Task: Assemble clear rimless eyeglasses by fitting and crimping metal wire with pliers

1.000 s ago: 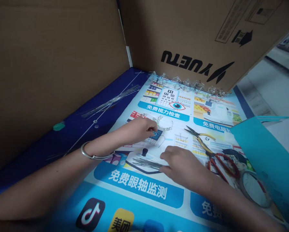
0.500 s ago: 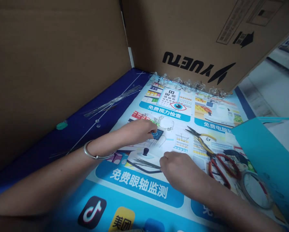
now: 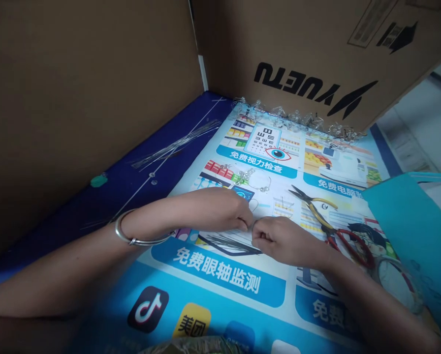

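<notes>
My left hand [image 3: 220, 209], with a silver bangle on its wrist, is closed in a pinch at the middle of the printed sheet. Close against it, my right hand [image 3: 289, 242] has its fingers curled tight. Whatever the fingertips hold is too small or hidden to make out. Below both hands lies a bundle of short thin wires [image 3: 230, 242]. Clear beads on curved wire [image 3: 248, 174] rest just beyond my left hand. Pliers with red and yellow handles [image 3: 326, 226] lie beyond my right forearm, jaws apart, partly covered by that arm.
Several clear beaded wire pieces [image 3: 298, 118] line the foot of the cardboard wall [image 3: 309, 44]. Long thin wires [image 3: 176, 145] lie on the dark blue strip at left, near a mint-green lump [image 3: 98, 181]. At right are a teal folder [image 3: 401, 211] and a tape-like ring [image 3: 414, 285].
My left hand has moved right and nearer to me, and my right hand has lifted slightly, so they now meet. The view has shifted a little.
</notes>
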A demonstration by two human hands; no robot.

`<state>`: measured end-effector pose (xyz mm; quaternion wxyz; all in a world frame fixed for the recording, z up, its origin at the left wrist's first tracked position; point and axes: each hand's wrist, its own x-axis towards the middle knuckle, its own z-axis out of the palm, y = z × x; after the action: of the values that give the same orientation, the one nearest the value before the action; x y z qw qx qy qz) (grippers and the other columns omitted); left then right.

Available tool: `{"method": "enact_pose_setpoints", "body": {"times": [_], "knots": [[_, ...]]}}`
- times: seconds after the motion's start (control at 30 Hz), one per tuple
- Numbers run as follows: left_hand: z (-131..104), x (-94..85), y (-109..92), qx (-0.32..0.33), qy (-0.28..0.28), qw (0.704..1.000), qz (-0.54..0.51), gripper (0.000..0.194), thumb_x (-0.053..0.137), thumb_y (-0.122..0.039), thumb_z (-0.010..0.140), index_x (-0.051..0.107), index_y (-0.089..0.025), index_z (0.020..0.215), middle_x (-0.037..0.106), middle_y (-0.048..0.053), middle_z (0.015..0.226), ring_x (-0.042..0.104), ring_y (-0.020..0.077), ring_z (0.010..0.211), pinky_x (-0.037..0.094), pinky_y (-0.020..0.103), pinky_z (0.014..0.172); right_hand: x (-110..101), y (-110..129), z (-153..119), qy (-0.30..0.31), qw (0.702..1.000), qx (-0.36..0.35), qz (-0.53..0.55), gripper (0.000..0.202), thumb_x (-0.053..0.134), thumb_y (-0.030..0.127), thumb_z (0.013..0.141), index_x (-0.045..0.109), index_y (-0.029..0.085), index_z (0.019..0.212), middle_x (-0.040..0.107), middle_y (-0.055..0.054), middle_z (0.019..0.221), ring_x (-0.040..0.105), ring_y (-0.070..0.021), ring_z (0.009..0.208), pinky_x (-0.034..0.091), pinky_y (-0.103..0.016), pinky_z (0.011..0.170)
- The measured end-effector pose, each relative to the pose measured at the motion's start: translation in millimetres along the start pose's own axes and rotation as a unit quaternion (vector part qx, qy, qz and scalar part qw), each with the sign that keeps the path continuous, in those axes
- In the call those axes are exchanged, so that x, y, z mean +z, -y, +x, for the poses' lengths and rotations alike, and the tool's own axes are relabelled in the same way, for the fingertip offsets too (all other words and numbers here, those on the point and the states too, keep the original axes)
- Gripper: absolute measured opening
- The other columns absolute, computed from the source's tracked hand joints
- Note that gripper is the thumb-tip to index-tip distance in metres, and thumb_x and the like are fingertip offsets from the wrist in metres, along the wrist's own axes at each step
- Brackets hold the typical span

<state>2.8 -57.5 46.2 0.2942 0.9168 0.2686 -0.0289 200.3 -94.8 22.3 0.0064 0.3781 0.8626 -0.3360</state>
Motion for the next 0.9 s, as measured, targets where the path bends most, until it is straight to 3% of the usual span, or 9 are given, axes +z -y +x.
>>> {"method": "enact_pose_setpoints", "body": {"times": [0.23,0.4,0.53,0.77,0.9], "knots": [[-2,5.6,5,0.032,-0.017,0.996,0.079,0.020,0.046,-0.018,0.078,0.058,-0.017,0.062,0.055,-0.002,0.057,0.042,0.0088,0.050,0.022,0.023,0.048,-5,-13,2,0.020,0.984,0.036,0.174,0.009,0.048,0.021,0.074,0.056,0.017,0.072,0.056,0.003,0.065,0.048,-0.0073,0.058,0.033,-0.018,0.051],[-1,5.8,5,0.033,-0.060,0.984,0.167,0.020,0.043,-0.003,0.072,0.056,-0.015,0.063,0.055,0.001,0.064,0.047,0.0104,0.058,0.025,0.022,0.050,-9,-20,1,0.019,0.960,0.065,0.273,0.007,0.050,0.019,0.072,0.056,0.016,0.073,0.055,0.003,0.064,0.048,-0.0070,0.057,0.037,-0.017,0.050],[2,7.5,1,0.027,-0.110,0.963,0.244,0.019,0.045,0.000,0.070,0.057,-0.015,0.069,0.054,0.003,0.067,0.049,0.0137,0.066,0.028,0.023,0.053,-9,-20,2,-0.003,0.960,0.077,0.269,0.010,0.049,0.023,0.074,0.056,0.017,0.074,0.052,0.004,0.059,0.047,-0.0069,0.053,0.034,-0.017,0.046],[6,7.2,-9,0.043,-0.131,0.945,0.297,0.014,0.050,-0.005,0.075,0.056,-0.015,0.067,0.056,0.004,0.069,0.049,0.0166,0.071,0.034,0.027,0.060,-3,-16,4,-0.064,0.967,0.064,0.238,0.010,0.049,0.022,0.075,0.057,0.018,0.081,0.056,0.003,0.071,0.051,-0.0083,0.062,0.037,-0.019,0.054],[8,9.4,-10,0.065,-0.149,0.939,0.303,0.013,0.050,-0.009,0.078,0.056,-0.015,0.068,0.056,0.004,0.070,0.049,0.0165,0.073,0.035,0.028,0.062,-2,-15,7,-0.091,0.965,0.057,0.239,0.012,0.048,0.026,0.078,0.053,0.017,0.071,0.052,0.004,0.066,0.047,-0.0078,0.061,0.034,-0.019,0.053]]}}
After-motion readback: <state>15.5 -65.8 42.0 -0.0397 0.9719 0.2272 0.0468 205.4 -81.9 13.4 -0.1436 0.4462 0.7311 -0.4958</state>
